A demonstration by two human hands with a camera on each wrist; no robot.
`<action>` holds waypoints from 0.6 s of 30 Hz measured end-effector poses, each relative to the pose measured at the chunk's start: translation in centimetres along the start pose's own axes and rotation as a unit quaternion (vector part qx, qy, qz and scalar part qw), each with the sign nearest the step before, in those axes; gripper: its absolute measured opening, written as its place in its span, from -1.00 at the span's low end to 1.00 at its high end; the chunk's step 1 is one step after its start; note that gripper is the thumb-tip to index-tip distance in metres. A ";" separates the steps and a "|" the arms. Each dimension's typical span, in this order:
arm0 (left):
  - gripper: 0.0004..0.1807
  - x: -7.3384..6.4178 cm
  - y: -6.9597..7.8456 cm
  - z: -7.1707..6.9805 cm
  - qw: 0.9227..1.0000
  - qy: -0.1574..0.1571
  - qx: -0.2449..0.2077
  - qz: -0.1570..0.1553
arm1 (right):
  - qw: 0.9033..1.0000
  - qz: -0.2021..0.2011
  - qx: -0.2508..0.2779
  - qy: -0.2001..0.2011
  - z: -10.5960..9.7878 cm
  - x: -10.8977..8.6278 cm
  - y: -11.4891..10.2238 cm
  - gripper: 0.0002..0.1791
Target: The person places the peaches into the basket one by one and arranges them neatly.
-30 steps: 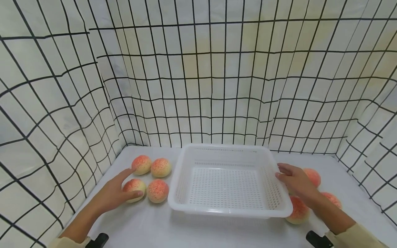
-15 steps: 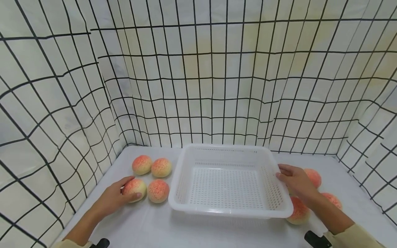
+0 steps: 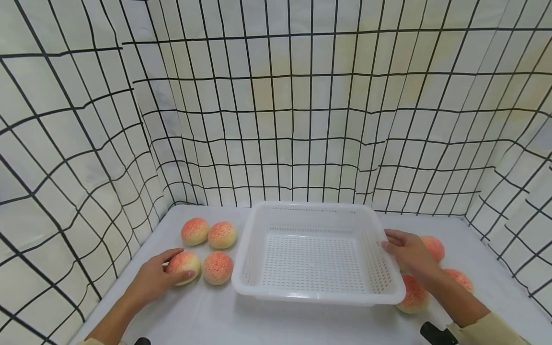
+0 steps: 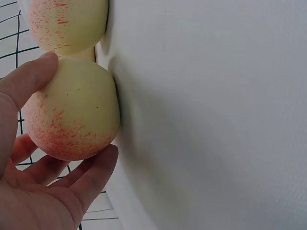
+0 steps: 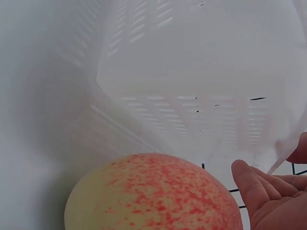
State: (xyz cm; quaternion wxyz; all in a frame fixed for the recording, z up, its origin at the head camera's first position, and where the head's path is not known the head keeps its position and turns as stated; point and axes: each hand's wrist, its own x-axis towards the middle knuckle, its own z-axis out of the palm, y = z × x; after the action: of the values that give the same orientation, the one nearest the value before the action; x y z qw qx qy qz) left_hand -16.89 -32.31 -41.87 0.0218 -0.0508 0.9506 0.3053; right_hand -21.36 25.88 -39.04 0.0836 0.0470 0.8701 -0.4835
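Observation:
My left hand (image 3: pixel 151 280) grips a red-speckled yellow peach (image 3: pixel 184 267) at the front left of the group. In the left wrist view its thumb lies on one side of that peach and the fingers curl round the other. Another peach (image 3: pixel 217 268) stands close beside it, with two more peaches (image 3: pixel 195 231) behind. A white perforated plastic basket (image 3: pixel 319 295) sits in the middle, its inside bare. My right hand (image 3: pixel 409 254) pinches the basket's right rim, the fingers showing under the edge in the right wrist view. A peach (image 5: pixel 153 196) lies below that hand.
More peaches (image 3: pixel 459 279) lie right of the basket, partly hidden by the right hand and forearm. A black wire grid (image 3: pixel 293 110) backed with white sheeting encloses the white tabletop (image 3: pixel 276 326) at the back and both sides.
My left hand has come down and closed round the front left peach. The right hand keeps its place on the basket's rim, and the basket stands where it was.

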 end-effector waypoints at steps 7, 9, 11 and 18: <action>0.07 -0.7 0.2 -0.4 1.000 0.007 0.007 -0.012 | 1.000 -0.002 -0.005 0.002 0.2 0.0 0.1 -0.24; 0.07 -0.7 0.5 -0.6 1.000 0.009 0.006 -0.006 | 1.000 -0.003 -0.001 0.003 0.2 0.1 0.2 -0.24; 0.06 -0.7 0.7 -0.8 1.000 0.012 0.004 0.002 | 1.000 -0.005 0.006 0.000 0.1 0.2 0.2 -0.25; 0.00 -0.8 1.2 -1.4 1.000 0.009 -0.003 0.012 | 1.000 -0.009 0.015 -0.013 -0.1 0.2 0.0 -0.26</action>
State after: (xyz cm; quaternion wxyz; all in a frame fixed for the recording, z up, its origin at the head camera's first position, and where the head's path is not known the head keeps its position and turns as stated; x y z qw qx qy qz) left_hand -16.19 -32.12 -39.99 0.0101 -0.0425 0.9504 0.3079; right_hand -21.63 25.95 -38.99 0.0900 0.0343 0.8619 -0.4978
